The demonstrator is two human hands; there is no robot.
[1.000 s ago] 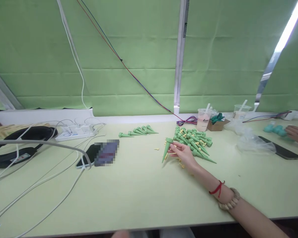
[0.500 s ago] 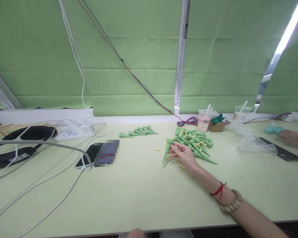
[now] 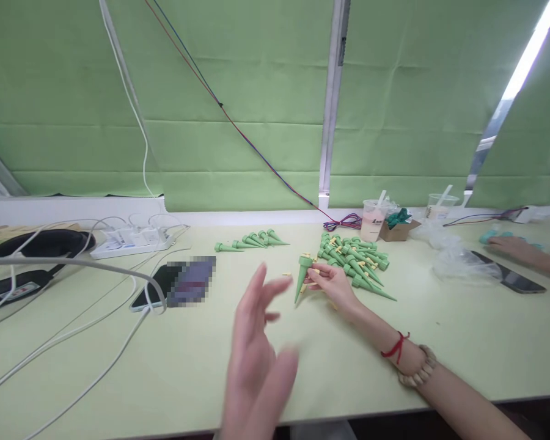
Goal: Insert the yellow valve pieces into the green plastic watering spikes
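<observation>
At the bottom centre of the frame our left hand (image 3: 256, 360) is raised, blurred, fingers spread and holding nothing. Just right of centre our right hand (image 3: 332, 284) pinches a green spike (image 3: 301, 278), its tip resting on the table (image 3: 119, 366). Behind it, right of centre, lies the big pile of spikes (image 3: 352, 260); further left is a small row of spikes (image 3: 245, 242), which we judge finished, so most remain. What the tiny yellow pieces (image 3: 286, 275) are, we cannot tell.

Bare table (image 3: 302, 348) between hands; spike pile (image 3: 355, 260) right, phone (image 3: 158, 287), cables (image 3: 73, 330) left.
</observation>
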